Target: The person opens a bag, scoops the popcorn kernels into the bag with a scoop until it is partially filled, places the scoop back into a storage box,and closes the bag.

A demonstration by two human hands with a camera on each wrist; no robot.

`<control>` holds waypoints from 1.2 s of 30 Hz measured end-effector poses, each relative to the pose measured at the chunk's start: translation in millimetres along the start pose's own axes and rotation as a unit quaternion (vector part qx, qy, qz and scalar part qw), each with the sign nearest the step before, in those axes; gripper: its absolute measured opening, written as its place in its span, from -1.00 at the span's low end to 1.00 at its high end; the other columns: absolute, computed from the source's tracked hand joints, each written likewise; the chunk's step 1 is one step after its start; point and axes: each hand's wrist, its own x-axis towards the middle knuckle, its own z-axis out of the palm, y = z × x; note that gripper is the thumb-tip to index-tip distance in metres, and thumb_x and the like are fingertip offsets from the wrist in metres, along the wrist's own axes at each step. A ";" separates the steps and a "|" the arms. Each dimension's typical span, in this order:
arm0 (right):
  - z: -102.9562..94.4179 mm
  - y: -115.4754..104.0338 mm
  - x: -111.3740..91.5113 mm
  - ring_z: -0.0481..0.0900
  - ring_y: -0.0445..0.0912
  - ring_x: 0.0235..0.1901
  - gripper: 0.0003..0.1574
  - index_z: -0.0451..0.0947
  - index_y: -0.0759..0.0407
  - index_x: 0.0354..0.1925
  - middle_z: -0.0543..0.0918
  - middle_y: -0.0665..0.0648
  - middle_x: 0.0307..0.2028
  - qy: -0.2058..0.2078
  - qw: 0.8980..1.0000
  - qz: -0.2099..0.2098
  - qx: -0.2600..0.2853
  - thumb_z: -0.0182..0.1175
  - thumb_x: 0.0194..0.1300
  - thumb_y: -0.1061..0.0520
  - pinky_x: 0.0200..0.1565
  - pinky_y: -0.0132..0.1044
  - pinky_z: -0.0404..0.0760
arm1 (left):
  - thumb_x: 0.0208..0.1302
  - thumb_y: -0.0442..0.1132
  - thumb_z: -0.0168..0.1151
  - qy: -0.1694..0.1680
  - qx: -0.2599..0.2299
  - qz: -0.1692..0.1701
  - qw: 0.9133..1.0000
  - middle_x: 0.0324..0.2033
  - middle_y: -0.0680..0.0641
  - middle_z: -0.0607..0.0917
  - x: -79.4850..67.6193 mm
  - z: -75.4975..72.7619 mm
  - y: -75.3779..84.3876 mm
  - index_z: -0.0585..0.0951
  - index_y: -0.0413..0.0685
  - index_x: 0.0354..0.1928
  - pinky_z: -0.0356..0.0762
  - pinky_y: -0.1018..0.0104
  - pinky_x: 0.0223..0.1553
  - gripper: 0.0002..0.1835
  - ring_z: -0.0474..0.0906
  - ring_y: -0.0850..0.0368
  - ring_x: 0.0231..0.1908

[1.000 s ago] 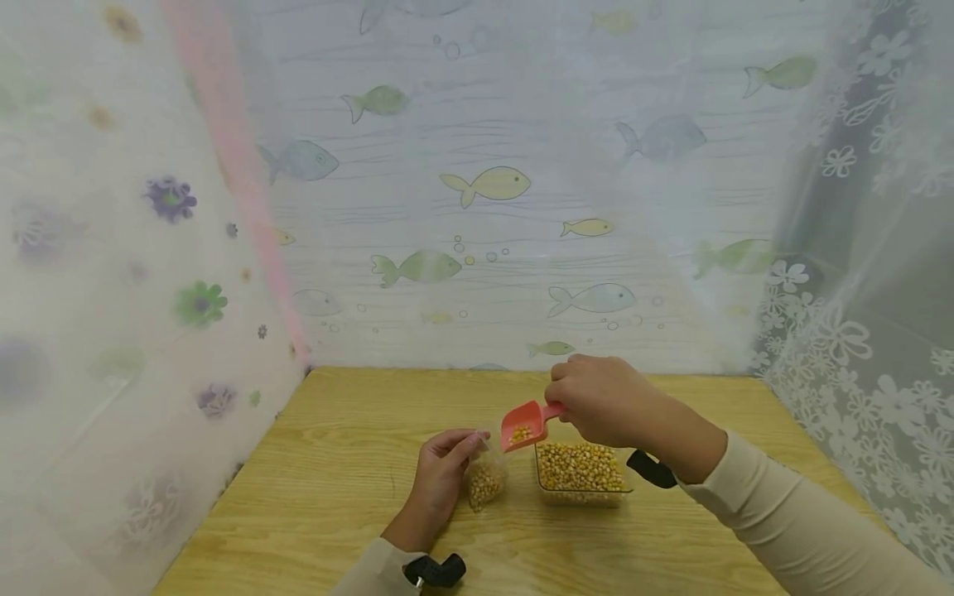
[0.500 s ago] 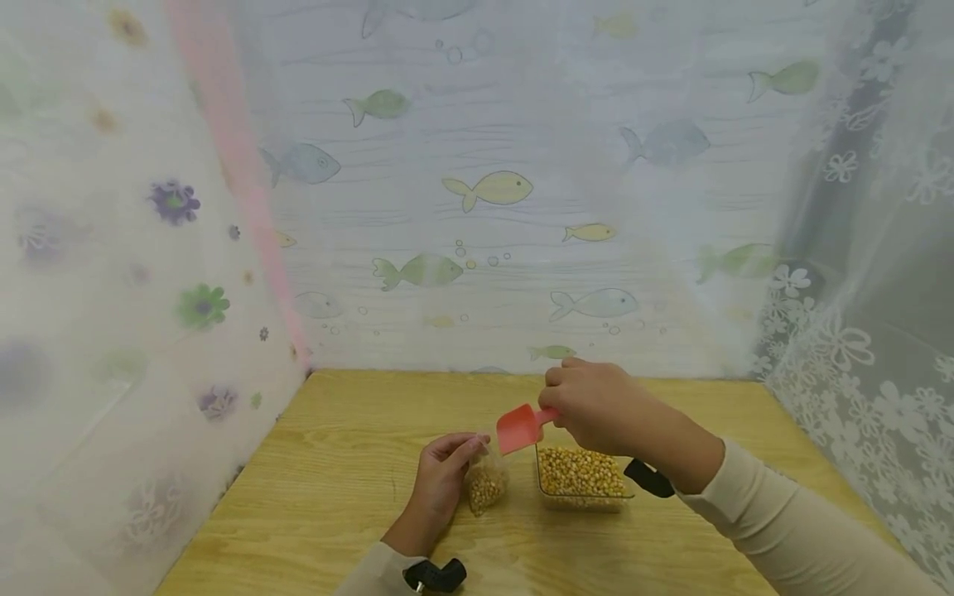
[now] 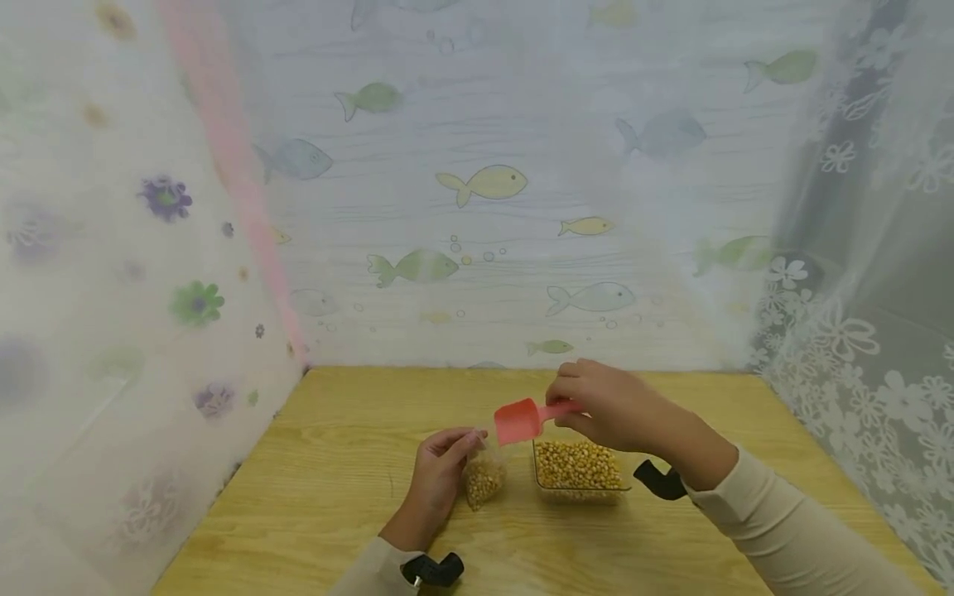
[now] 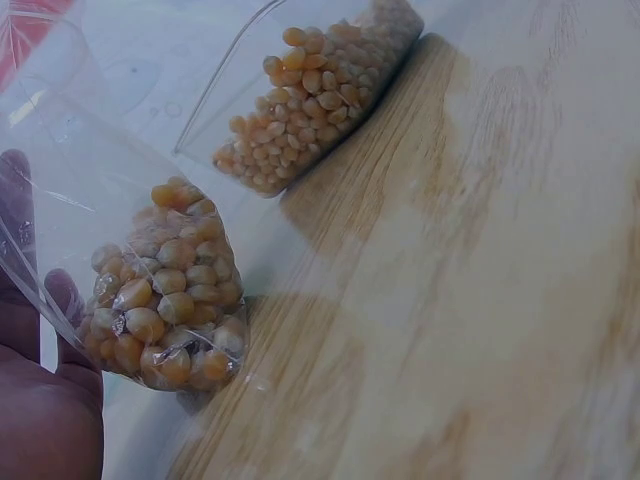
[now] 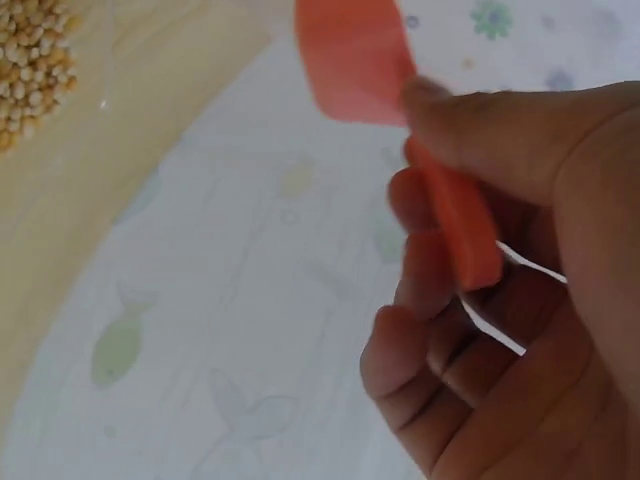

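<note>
My left hand [image 3: 440,472] pinches the top edge of a clear plastic bag [image 3: 485,475], whose lower part holds corn kernels [image 4: 165,290]. Above and right of the bag's mouth, my right hand [image 3: 607,406] grips the handle of a small red scoop [image 3: 519,421] between thumb and fingers. The scoop's bowl tilts toward the bag, and no kernels show in it. Below the right hand stands a clear rectangular container [image 3: 581,497] filled with corn kernels [image 3: 577,465]. In the right wrist view the scoop's handle [image 5: 460,225] lies across the curled fingers.
Both hands work over a wood-grain table [image 3: 335,463]. A fish-printed curtain [image 3: 447,331] hangs at its back edge, with flower-printed sheets on either side. Black wrist mounts [image 3: 432,569] sit near both sleeves.
A second ago kernels lay in the scoop; now none show in its bowl. The scoop has tilted toward the bag. The left hand and bag have stayed nearly in place.
</note>
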 end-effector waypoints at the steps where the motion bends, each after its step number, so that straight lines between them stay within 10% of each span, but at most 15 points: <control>1: 3.1 3.0 -1.6 0.47 -0.26 -0.30 -0.79 0.68 -0.05 -0.10 0.62 -0.17 -0.23 -0.001 1.000 0.003 0.026 0.45 0.32 0.01 -0.24 -0.33 0.57 | 0.50 -0.37 0.20 -0.001 0.000 0.001 1.000 -0.20 0.05 0.84 -0.4 -0.3 -0.3 0.83 0.06 -0.18 0.63 0.36 -0.03 -0.75 0.73 0.16 -0.02; 7: 30.8 21.1 -15.3 0.41 -0.28 -0.52 -0.81 0.67 -0.14 -0.04 0.58 -0.15 -0.42 0.014 0.970 0.059 0.235 0.34 0.43 -0.09 -0.46 -0.36 0.51 | 0.50 -0.36 0.20 -0.002 -0.004 0.003 1.000 -0.19 0.05 0.85 -2.9 -0.8 -2.4 0.83 0.03 -0.16 0.63 0.33 -0.04 -0.77 0.74 0.19 -0.06; 16: 61.3 30.9 -44.7 0.66 -0.05 -0.45 -0.61 0.66 0.19 0.15 0.74 0.25 -0.25 0.045 0.843 0.198 0.499 0.26 0.51 0.01 -0.36 -0.05 0.75 | 0.48 -0.35 0.24 0.002 -0.007 -0.006 1.000 -0.17 0.04 0.84 -0.9 1.9 -1.7 0.83 0.05 -0.18 0.64 0.33 -0.02 -0.79 0.74 0.18 -0.09; 21: 66.0 39.6 -60.3 0.74 0.01 -0.23 -0.48 0.52 0.37 0.25 0.78 0.24 -0.14 0.064 0.805 0.231 0.543 0.20 0.55 0.02 -0.19 0.01 0.77 | 0.47 -0.38 0.24 0.007 -0.005 -0.006 1.000 -0.18 0.05 0.85 1.0 1.3 -1.9 0.83 0.07 -0.21 0.64 0.35 0.04 -0.76 0.73 0.17 -0.02; 28: 69.8 57.7 -85.3 0.78 -0.05 -0.20 -0.44 0.47 0.42 0.25 0.81 0.18 -0.14 0.110 0.783 0.279 0.545 0.24 0.52 0.03 -0.15 -0.09 0.79 | 0.46 -0.37 0.25 0.007 -0.003 -0.007 1.000 -0.17 0.05 0.85 0.4 0.5 -1.9 0.84 0.06 -0.19 0.63 0.33 0.08 -0.78 0.73 0.16 -0.02; 36: 64.1 78.5 -103.8 0.81 -0.07 -0.17 -0.38 0.45 0.46 0.30 0.82 0.18 -0.12 0.096 0.792 0.301 0.523 0.23 0.53 0.02 -0.10 -0.10 0.78 | 0.46 -0.36 0.26 0.016 0.003 -0.007 1.000 -0.18 0.05 0.85 -0.2 0.7 -1.5 0.83 0.06 -0.21 0.63 0.34 0.07 -0.79 0.73 0.17 -0.03</control>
